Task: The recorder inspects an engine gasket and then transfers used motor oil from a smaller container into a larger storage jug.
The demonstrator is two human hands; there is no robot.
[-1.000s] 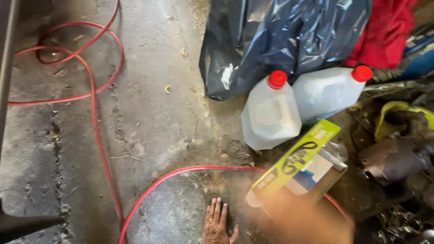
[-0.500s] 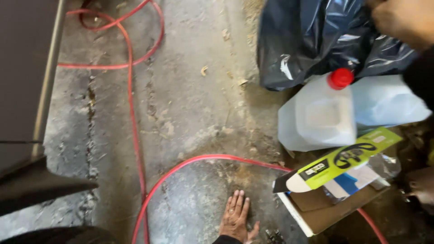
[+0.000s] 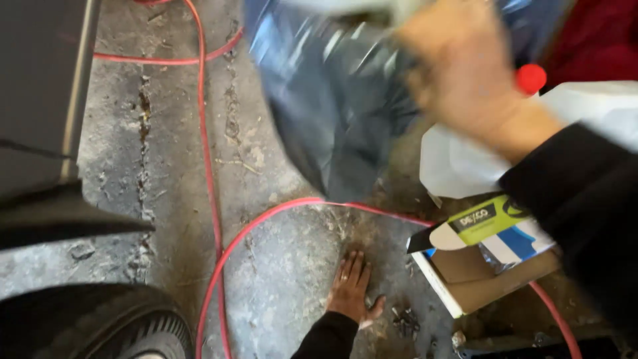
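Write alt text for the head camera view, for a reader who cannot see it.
A left hand lies flat, fingers spread, on a stained grey concrete floor beside a looping red hose, while the blurred right hand reaches up toward a crumpled dark blue plastic bag. Nearby are translucent white plastic jugs, one red-capped, and an open cardboard box.

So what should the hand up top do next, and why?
Probably close on the dark plastic bag. The right hand is raised over it, blurred, and its grip cannot be made out. The left hand lies flat on the concrete floor beside the red hose, seemingly propping the person.
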